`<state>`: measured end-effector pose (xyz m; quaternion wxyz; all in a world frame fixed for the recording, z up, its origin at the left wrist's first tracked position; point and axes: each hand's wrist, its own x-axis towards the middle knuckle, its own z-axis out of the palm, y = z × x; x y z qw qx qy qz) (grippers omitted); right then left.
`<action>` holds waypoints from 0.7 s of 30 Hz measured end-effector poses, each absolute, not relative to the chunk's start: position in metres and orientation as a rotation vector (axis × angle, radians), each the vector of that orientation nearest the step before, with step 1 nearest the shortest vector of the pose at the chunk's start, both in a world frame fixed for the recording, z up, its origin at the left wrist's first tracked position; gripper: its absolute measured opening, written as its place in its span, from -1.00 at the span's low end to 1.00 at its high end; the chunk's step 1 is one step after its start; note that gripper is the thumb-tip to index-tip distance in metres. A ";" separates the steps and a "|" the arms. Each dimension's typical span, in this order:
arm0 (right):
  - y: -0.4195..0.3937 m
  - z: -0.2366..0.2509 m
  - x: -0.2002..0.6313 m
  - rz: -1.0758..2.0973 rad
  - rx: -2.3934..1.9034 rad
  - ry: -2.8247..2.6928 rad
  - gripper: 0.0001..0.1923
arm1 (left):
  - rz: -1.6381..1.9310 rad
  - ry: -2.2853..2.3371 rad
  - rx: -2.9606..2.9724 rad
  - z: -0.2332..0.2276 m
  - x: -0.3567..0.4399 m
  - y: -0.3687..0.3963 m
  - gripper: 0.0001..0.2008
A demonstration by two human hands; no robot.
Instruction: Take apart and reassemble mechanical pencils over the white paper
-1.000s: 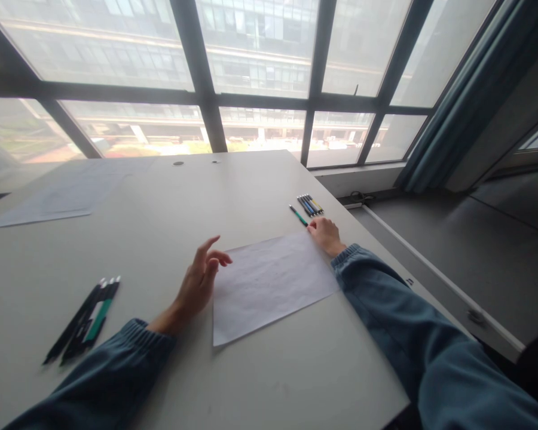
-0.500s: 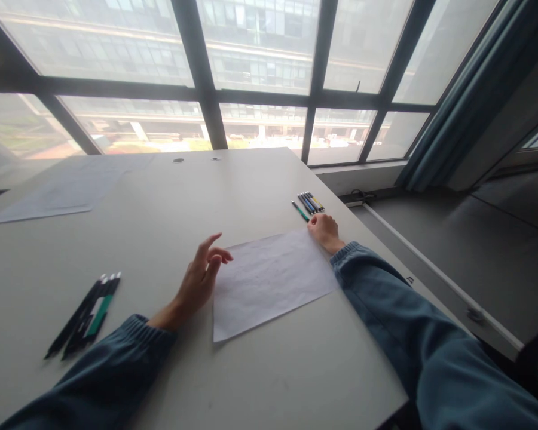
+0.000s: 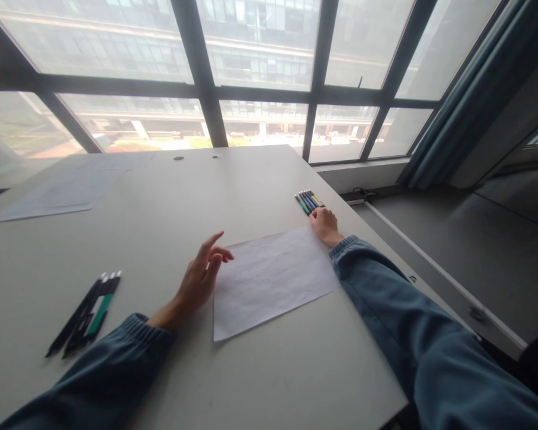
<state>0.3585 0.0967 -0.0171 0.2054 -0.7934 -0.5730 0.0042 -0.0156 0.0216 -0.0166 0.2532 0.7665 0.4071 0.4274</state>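
Tall window panes with dark metal frames fill the background, showing pale buildings outside, and a grey-blue curtain (image 3: 470,89) hangs at the right above a dark grey floor. Below the glass a wide, pale grey table (image 3: 170,197) takes up most of the view, matte and smooth, with 2 small round holes near its far edge. On its right side, close to the edge, lies a small row of slim pens with blue, green and yellow barrels (image 3: 309,202); the pens lie side by side and touching, their long axes parallel and running diagonally from the near right toward the far left, with the green one at the left end of the row. How many there are is too small to tell for sure. Which ends are the tips cannot be told either. The right hand (image 3: 325,226), coming out of a blue-grey sleeve, rests on the table just at the near end of that row, fingers curled toward the pens; whether it pinches one cannot be told. A plain white sheet of paper (image 3: 271,278) lies flat between the 2 hands, turned slightly askew. The left hand (image 3: 201,279) rests on its edge by the sheet's left border, fingers loosely spread and lifted, holding nothing. At the near left sits a second bundle of dark pens with white ends (image 3: 85,315), and further sheets of paper (image 3: 63,191) lie at the far left.
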 end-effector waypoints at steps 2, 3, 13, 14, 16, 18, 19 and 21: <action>0.098 -0.017 0.358 0.017 -2.212 -1.595 -0.73 | 1.149 1.109 2.087 -0.015 -0.015 0.021 -0.36; 0.098 -0.017 0.359 0.019 -2.212 -1.594 -0.73 | 1.140 1.112 2.088 -0.015 -0.015 0.021 -0.37; 0.097 -0.014 0.358 0.039 -2.210 -1.590 -0.73 | 1.105 1.110 2.093 -0.014 -0.015 0.020 -0.39; 0.097 -0.013 0.358 0.039 -2.210 -1.589 -0.73 | 1.103 1.111 2.093 -0.014 -0.015 0.019 -0.39; 0.097 -0.013 0.358 0.039 -2.210 -1.588 -0.73 | 1.097 1.114 2.098 -0.013 -0.015 0.019 -0.39; 0.097 -0.014 0.358 0.037 -2.209 -1.588 -0.73 | 1.084 1.118 2.109 -0.012 -0.014 0.019 -0.39; 0.097 -0.014 0.358 0.035 -2.207 -1.587 -0.73 | 1.078 1.119 2.115 -0.012 -0.014 0.018 -0.39; 0.098 -0.014 0.358 0.031 -2.205 -1.586 -0.73 | 1.071 1.122 2.125 -0.010 -0.014 0.018 -0.39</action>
